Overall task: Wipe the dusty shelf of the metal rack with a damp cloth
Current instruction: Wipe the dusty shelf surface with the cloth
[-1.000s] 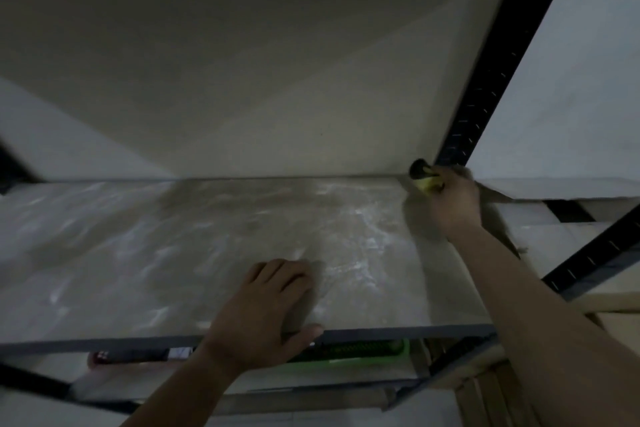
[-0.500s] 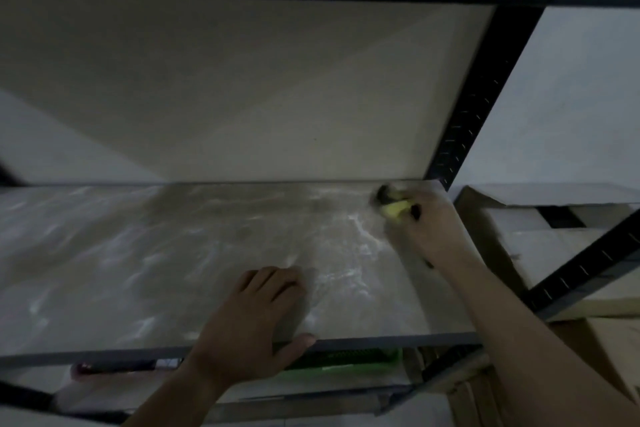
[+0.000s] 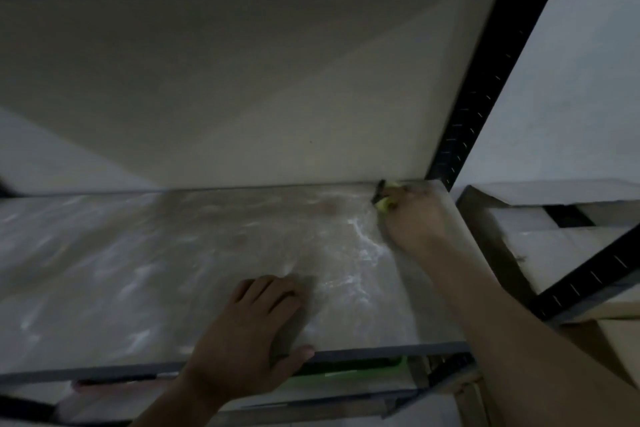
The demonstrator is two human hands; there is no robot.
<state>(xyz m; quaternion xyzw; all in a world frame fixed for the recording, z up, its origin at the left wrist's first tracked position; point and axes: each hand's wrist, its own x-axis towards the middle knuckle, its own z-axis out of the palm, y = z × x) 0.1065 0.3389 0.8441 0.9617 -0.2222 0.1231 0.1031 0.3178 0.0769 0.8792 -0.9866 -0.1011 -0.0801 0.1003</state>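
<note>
Pressing the yellow-green cloth into the shelf's far corner beside the black upright, the right hand has its grip closed around it. The left hand, fingers spread, holds nothing, braced flat near the upright's opposite front edge. Dim light may hide streaks, so dust could be missed. Boxes crowd just beyond the upright.

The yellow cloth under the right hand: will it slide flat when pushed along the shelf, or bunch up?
Likely floppy: the cloth sits crumpled under the right hand, so it may bunch unless pressed flat. The shelf looks smooth and streaky, so it probably slides easily. It seems light, mostly hidden by one hand.
</note>
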